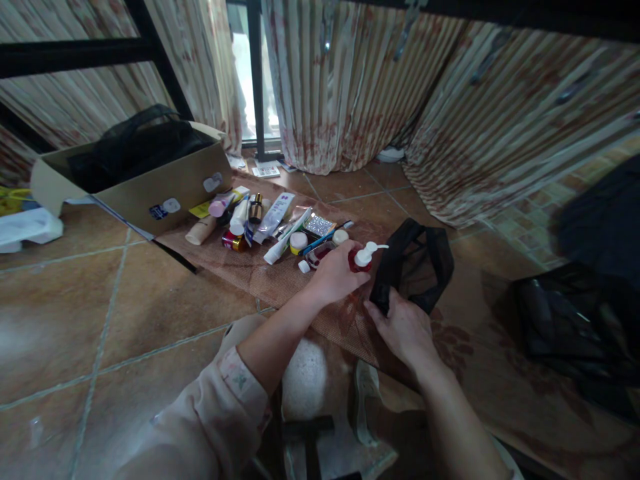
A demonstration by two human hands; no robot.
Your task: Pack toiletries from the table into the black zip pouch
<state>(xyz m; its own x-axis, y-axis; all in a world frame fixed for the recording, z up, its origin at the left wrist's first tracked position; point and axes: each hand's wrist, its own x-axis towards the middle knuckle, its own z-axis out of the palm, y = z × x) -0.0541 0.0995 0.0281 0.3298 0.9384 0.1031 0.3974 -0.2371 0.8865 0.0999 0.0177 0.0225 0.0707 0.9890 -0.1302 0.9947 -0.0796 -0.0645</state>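
Observation:
My left hand (336,275) is closed around a red pump bottle (361,259) with a white pump head, just left of a black mesh bag (414,257). The near rim of that bag is gripped by my right hand (403,325), and its mouth gapes upward. Close behind my left hand lie a white round-lidded jar (341,237), a small white cap (303,267) and a jar with a yellow band (299,243). A white tube (279,248) and a silvery packet (320,224) rest beside them. My left palm hides most of the bottle.
Several tubes and bottles, among them a dark gold-capped bottle (255,208), cover the left of the brown patterned mat (235,270). A cardboard box (165,200) holding black mesh stands at the left. Another black mesh bag (565,320) sits at the right. Curtains (350,87) hang behind.

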